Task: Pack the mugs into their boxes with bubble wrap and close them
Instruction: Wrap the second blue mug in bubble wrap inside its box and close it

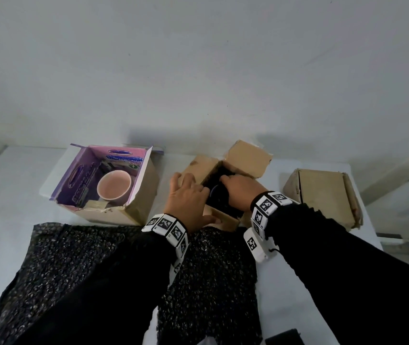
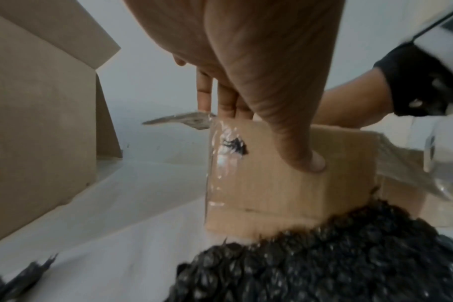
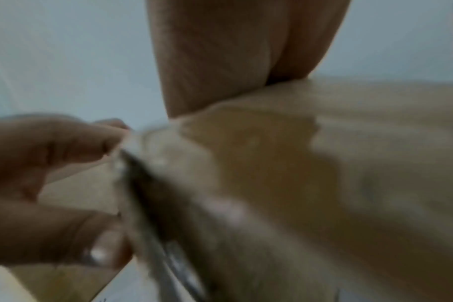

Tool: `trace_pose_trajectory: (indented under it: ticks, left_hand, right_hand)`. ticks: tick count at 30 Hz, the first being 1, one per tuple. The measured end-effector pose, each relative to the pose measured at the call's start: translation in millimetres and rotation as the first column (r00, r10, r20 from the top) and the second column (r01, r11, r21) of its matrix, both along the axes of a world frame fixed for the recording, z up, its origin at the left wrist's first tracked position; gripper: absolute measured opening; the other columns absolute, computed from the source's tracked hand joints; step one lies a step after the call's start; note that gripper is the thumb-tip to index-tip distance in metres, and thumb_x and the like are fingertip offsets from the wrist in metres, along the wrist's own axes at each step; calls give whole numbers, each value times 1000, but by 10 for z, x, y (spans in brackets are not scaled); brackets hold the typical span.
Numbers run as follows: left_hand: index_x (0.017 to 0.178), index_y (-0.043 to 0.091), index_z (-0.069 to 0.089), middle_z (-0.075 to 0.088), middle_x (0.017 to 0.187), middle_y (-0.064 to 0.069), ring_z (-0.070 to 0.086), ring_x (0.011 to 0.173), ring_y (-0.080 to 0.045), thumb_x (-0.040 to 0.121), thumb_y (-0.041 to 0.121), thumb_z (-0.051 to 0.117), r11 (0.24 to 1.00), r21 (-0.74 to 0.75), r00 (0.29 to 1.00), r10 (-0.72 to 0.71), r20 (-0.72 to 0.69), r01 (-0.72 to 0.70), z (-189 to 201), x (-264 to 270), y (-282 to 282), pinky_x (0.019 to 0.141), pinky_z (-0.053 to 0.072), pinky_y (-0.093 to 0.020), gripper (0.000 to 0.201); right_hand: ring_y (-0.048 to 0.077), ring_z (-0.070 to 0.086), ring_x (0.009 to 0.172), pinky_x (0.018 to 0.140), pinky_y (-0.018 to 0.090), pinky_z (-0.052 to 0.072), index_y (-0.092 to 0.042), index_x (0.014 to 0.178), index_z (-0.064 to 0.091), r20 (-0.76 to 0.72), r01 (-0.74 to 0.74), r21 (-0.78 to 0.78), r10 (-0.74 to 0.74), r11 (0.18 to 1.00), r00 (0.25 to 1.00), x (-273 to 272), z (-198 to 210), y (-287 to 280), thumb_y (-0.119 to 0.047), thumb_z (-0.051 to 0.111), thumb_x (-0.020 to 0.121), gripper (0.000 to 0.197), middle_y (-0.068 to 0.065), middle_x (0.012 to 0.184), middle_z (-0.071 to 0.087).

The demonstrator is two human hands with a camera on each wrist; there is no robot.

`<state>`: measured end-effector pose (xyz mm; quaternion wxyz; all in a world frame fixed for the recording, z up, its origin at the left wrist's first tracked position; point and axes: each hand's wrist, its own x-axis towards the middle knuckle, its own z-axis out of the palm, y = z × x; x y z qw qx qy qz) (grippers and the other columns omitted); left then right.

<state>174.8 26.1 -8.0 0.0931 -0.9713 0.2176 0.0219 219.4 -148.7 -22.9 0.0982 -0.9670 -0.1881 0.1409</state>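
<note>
An open brown box point(image 1: 224, 221) stands mid-table, its back flap point(image 1: 248, 158) raised. Inside it sits a dark mug point(image 1: 217, 195) amid black bubble wrap. My left hand point(image 1: 188, 195) grips the box's near left corner, thumb point(image 2: 297, 143) on the front wall point(image 2: 272, 194) and fingers over the rim. My right hand point(image 1: 240, 192) reaches into the box, fingers bent down round the dark mug. The right wrist view is blurred and shows only the palm point(image 3: 233, 51) against cardboard point(image 3: 349, 143). A pink mug point(image 1: 114, 186) stands unwrapped in the purple-lined box point(image 1: 114, 215) at the left.
A closed brown box point(image 1: 323, 192) lies at the right near the table's edge. Black bubble wrap sheets point(image 1: 74, 257) cover the front of the white table, one reaching the middle box's foot point(image 2: 323, 265). A grey wall rises behind the boxes.
</note>
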Motion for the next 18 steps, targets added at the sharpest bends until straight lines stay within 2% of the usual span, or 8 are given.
trace_pose_trajectory:
  ticks: [2,4,6,8,11,13,18]
  left_hand:
    - [107,25,46,60,106,3,40,117,-24,66,84,45,997,-72,999,27,43,-24,-52,-10,9,102,13,-49,72]
    - [113,26,44,60,103,2,41,115,-23,69,79,49,987,-148,996,71,61,-61,-85,-17,6,98,15,-46,69]
    - [116,28,46,62,103,5,40,116,-22,73,72,52,983,-170,995,74,68,-62,-111,-19,-8,96,16,-45,62]
    - [114,30,53,64,102,9,42,113,-22,73,66,58,983,-183,996,39,77,-24,-135,-11,-5,93,19,-45,55]
    - [98,30,65,66,91,11,50,102,-25,67,61,69,981,-186,994,-33,105,52,-182,-12,46,86,22,-44,44]
    - [92,30,68,65,88,10,51,97,-27,67,57,71,981,-181,991,-53,125,75,-201,-11,69,85,23,-44,37]
    - [87,32,70,63,90,7,51,100,-29,68,52,73,981,-182,995,-50,90,66,-208,-25,11,88,24,-45,28]
  right_hand:
    - [27,52,104,86,42,46,-12,109,58,167,-31,111,12,993,986,-24,-5,-36,-13,56,79,30,8,108,60]
    - [22,51,90,84,42,43,-16,95,63,245,-37,236,-22,971,969,-103,23,-70,-23,53,78,21,1,91,61]
    - [17,54,82,83,37,40,-22,96,65,135,-36,247,2,968,991,-212,55,-100,-42,51,82,28,-6,84,61]
    - [16,57,89,81,33,37,-24,109,62,49,-59,186,51,981,998,-274,70,-130,-50,59,81,38,-6,96,64]
    - [18,58,101,88,34,38,-25,121,56,23,-81,136,79,987,997,-298,82,-147,-39,67,80,45,-3,111,64]
    - [18,57,103,89,35,38,-25,119,57,31,-79,133,76,988,997,-317,91,-131,-33,66,83,38,-3,111,63]
    - [21,52,107,90,36,37,-26,118,59,199,-85,32,77,996,977,-460,-13,-128,-25,58,88,29,-3,113,60]
